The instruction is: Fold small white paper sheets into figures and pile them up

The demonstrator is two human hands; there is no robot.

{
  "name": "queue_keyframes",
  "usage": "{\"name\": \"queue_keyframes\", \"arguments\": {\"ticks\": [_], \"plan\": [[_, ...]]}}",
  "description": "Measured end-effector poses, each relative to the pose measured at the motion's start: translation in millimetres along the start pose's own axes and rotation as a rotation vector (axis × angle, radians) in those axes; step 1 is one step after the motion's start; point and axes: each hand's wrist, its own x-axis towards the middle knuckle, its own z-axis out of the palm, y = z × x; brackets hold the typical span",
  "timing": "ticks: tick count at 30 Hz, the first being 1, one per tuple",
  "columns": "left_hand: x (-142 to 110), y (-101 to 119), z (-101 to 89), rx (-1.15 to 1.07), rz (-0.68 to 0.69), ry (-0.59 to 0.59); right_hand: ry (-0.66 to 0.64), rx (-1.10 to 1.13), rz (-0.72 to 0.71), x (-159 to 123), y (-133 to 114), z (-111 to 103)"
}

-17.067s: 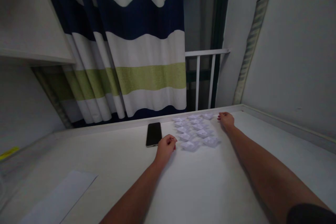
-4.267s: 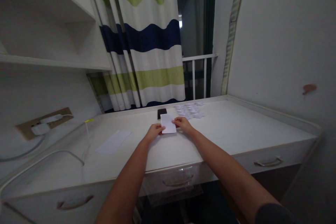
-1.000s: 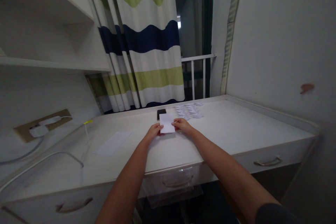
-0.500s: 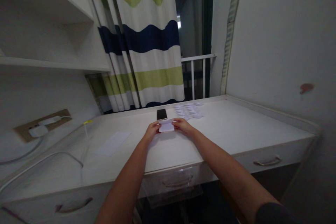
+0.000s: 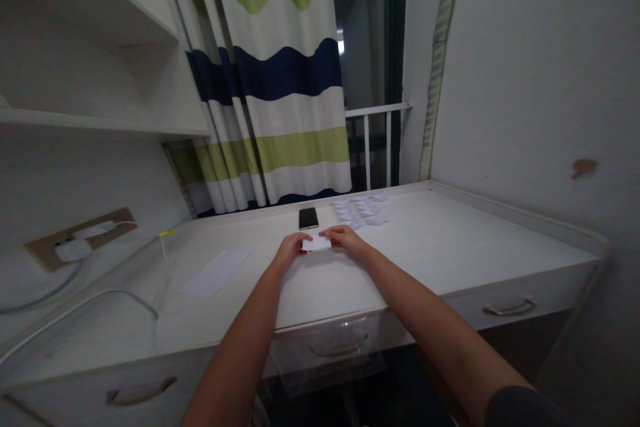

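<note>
Between my two hands is a small piece of white paper (image 5: 317,243), seemingly folded, held just above the desk. My left hand (image 5: 291,248) grips its left end, with the thumb on top. At the other end my right hand (image 5: 344,238) pinches the paper, its thumb near the upper edge. A dark-screened phone (image 5: 309,217) lies flat just beyond the hands. Behind and right of them, several small folded white paper pieces (image 5: 363,210) sit grouped in rows. Flat on the desk to the left is a white paper sheet (image 5: 215,273).
The white desk (image 5: 480,240) has drawers with metal handles along its front. At left, white plugs (image 5: 75,250) sit in a wall socket, and a white cable (image 5: 120,292) loops over the desk. A striped curtain (image 5: 295,113) hangs behind.
The paper's upper flap has come down, so the piece looks shorter and flatter. My right fingers have moved slightly left along its upper edge. Phone, sheet and folded pieces have stayed put.
</note>
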Motion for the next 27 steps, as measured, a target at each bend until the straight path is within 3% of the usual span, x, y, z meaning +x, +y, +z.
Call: {"name": "queue_keyframes", "arguments": {"ticks": [12, 20, 27], "plan": [[5, -8, -3.0, 0.243, 0.017, -0.047, -0.056, -0.059, -0.050, -2, -1, 0], [6, -7, -1.9, 0.197, -0.005, -0.024, -0.017, -0.034, 0.069, -7, -6, 5], [5, -7, -0.8, 0.165, -0.019, -0.031, 0.001, -0.015, 0.080, -7, -7, 6]]}}
